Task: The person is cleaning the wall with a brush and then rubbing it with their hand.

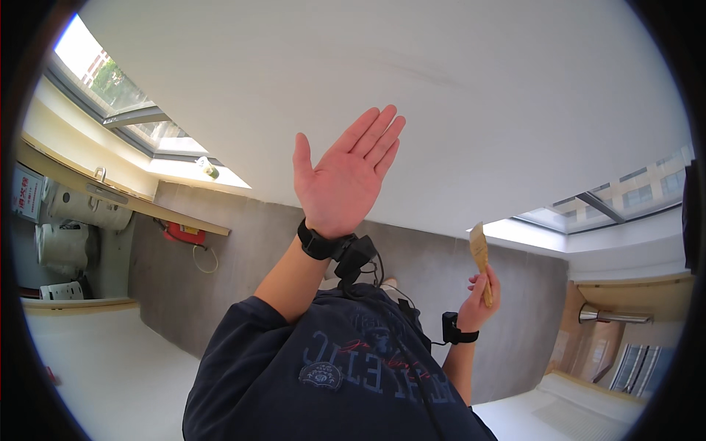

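Observation:
My left hand is raised in front of the white wall, palm toward me, with the thumb out and the fingers stretched. It holds nothing, and I cannot tell whether it touches the wall. Lower and to the right, my right hand grips a flat paintbrush by its wooden handle. The brush stands nearly upright, its wide tan head pointing up. Black straps with small devices sit on both wrists: one on the left wrist and one on the right.
A white wall spans the front, above a grey floor. Windows stand left and right. At left, an open door reaches out near a red object on the floor. A small bottle sits by the left window.

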A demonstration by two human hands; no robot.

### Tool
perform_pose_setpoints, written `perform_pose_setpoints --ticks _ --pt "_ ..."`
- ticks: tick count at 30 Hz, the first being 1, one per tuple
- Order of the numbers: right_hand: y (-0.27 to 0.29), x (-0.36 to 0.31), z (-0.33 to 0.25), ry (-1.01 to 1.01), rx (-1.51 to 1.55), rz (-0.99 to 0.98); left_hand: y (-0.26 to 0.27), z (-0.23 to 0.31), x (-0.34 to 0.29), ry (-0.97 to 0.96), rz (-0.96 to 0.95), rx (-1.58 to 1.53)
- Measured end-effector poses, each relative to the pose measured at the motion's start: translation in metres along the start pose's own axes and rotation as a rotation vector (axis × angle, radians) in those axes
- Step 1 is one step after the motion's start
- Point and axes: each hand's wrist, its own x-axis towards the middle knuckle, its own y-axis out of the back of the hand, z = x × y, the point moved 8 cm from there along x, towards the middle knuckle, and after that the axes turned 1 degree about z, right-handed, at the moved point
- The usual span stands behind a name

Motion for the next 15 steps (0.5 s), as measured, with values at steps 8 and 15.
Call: perform_pose_setpoints --ticks 8,15 --pt "0.02 -0.001 0.015 0.007 -0.049 0.046 -0.008 0.067 0.031 -0.868 0.057 1.904" --pt "0.033 -0.012 0.002 0.044 -0.104 0.061 0.056 0.054 0.121 -1.188 0.592 2.238"
